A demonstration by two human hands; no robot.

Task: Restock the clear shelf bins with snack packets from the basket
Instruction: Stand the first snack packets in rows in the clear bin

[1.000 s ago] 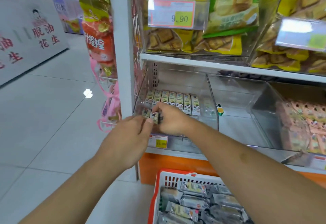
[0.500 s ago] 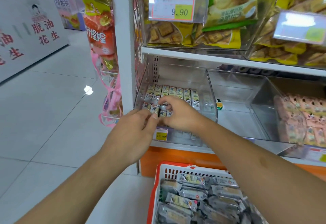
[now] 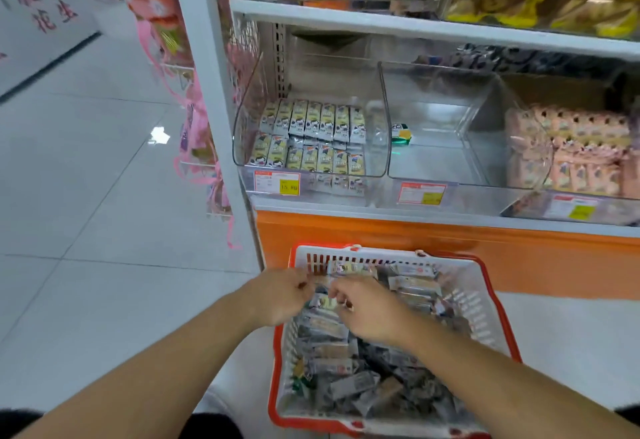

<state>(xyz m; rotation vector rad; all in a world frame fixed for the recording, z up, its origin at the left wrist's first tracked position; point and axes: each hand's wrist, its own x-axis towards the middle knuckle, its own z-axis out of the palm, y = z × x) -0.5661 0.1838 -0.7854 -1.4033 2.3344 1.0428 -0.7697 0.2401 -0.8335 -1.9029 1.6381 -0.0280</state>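
Both hands have come away from the left clear bin [image 3: 311, 141] and are now down over the basket [image 3: 491, 303], which sits on the floor just in front of the orange shelf base [image 3: 450, 251]. A moment ago they were up at that bin, tucking packets into its front row; now that row reads as filled across, with a second row behind it, so the last handful looks placed and a fresh pick is starting.

The left hand [image 3: 277, 296] hovers at the basket's far-left corner, its fingers curled in, and seems to pinch the edge of a packet, though blur keeps me from being sure. The right hand [image 3: 370, 314], just beside it and further into the basket, has its fingers bent onto the snack packets [image 3: 346, 383] heaped there; whether they have closed on one I cannot tell.

Right of the filled bin, the middle bin [image 3: 436, 116] holds only one small packet [image 3: 401, 132], so much restocking likely remains.
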